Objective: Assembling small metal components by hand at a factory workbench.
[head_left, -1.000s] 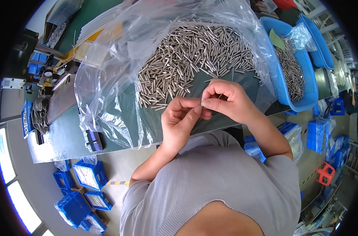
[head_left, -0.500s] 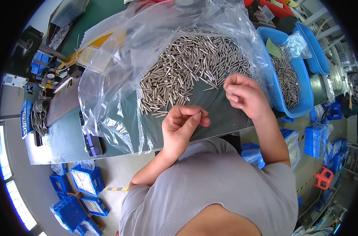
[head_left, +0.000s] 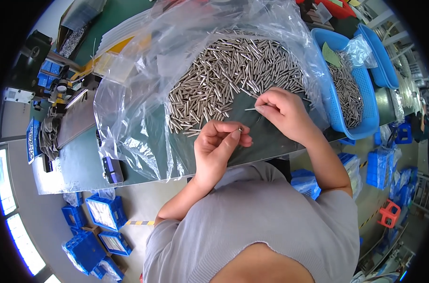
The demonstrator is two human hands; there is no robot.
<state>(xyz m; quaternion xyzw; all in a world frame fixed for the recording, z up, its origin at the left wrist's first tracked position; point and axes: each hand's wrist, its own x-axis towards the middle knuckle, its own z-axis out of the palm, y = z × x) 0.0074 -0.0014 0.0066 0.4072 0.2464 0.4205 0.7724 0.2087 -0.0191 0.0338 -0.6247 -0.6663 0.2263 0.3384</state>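
Right hand (head_left: 283,113) pinched one thin steel pin (head_left: 250,109) at its end; left hand (head_left: 219,146), at 7 o'clock, nipped a small stiff piece (head_left: 241,129); both looked light and slippery.

left hand (head_left: 219,146) tiny held piece unclear, blue basket (head_left: 335,115) rim partly bag-covered

Left hand (head_left: 219,144): raised, palm turned toward the body, fingers (head_left: 231,128) curled in, thumb and forefinger tips pinched together. Forearm bare, bent at the elbow, running down-left to a grey sleeve. Right hand (head_left: 283,113): up and to the right of the left hand, well apart from it, knuckles up, fingertips pinched, forearm angling down-right.
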